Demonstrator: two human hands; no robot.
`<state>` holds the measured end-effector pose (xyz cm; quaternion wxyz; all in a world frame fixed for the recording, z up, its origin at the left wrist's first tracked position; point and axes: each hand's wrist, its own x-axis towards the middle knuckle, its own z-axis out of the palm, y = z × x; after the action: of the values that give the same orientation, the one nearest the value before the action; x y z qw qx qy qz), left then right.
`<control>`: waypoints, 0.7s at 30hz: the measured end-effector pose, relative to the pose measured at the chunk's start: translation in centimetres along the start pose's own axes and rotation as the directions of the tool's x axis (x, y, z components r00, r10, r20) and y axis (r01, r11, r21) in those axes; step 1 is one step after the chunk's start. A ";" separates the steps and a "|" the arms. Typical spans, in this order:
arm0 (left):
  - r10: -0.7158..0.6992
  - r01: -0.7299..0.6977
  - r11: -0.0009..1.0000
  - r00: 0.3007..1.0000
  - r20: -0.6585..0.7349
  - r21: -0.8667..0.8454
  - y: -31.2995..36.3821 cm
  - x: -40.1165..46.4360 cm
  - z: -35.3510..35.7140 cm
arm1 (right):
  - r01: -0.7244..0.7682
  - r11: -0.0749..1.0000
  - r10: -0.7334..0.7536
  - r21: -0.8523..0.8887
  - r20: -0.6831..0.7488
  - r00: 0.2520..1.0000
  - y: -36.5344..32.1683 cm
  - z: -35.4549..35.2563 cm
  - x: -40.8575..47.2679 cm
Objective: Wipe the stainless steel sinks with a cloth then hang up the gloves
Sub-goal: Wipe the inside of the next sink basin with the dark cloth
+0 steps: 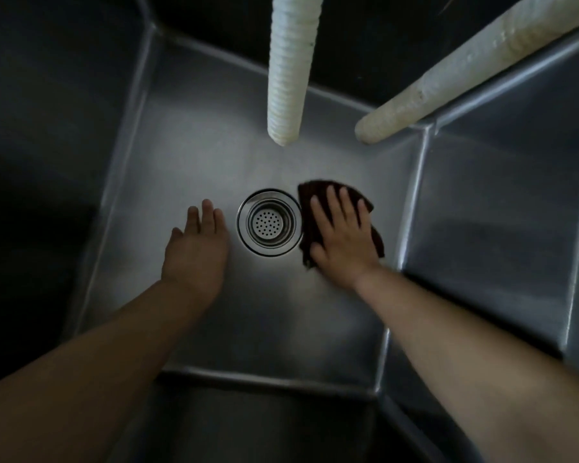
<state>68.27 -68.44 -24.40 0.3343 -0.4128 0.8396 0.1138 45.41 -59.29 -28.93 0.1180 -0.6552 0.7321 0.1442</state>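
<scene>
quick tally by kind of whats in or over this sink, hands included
hands: 2, left hand, right hand
white hoses: 2, ribbed hose, angled hose
dark cloth: 1
drain strainer: 1
total: 6

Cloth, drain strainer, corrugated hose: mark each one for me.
cloth [318, 194]: head view, on the dark upper edge beyond the fingers.
drain strainer [268, 223]: head view, on the perforated centre of the basket.
corrugated hose [290, 78]: head view, on the ribbed middle of its length.
</scene>
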 end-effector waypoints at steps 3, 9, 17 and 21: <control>-0.011 0.011 1.000 1.000 -0.007 0.020 0.2 0.2 0.2 | -0.171 0.985 0.170 0.002 0.003 0.985 3.5 -1.0 4.5; -0.009 0.008 0.999 1.000 0.014 0.048 0.4 0.3 0.2 | -0.409 0.908 0.407 0.090 0.039 0.913 9.2 -2.7 9.7; 0.010 -0.010 1.000 0.997 0.071 -0.002 0.1 -0.1 -0.5 | -0.475 0.869 0.465 0.139 0.101 0.879 5.3 -1.0 1.8; 0.031 -0.029 0.999 0.997 0.064 -0.034 -0.2 -0.5 -0.7 | -0.489 0.861 0.462 0.141 0.182 0.868 1.7 0.3 -3.5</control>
<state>68.32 -68.64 -23.51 0.3528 -0.4017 0.8324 0.1460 44.12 -55.80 -27.90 0.1901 -0.4283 0.8710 0.1476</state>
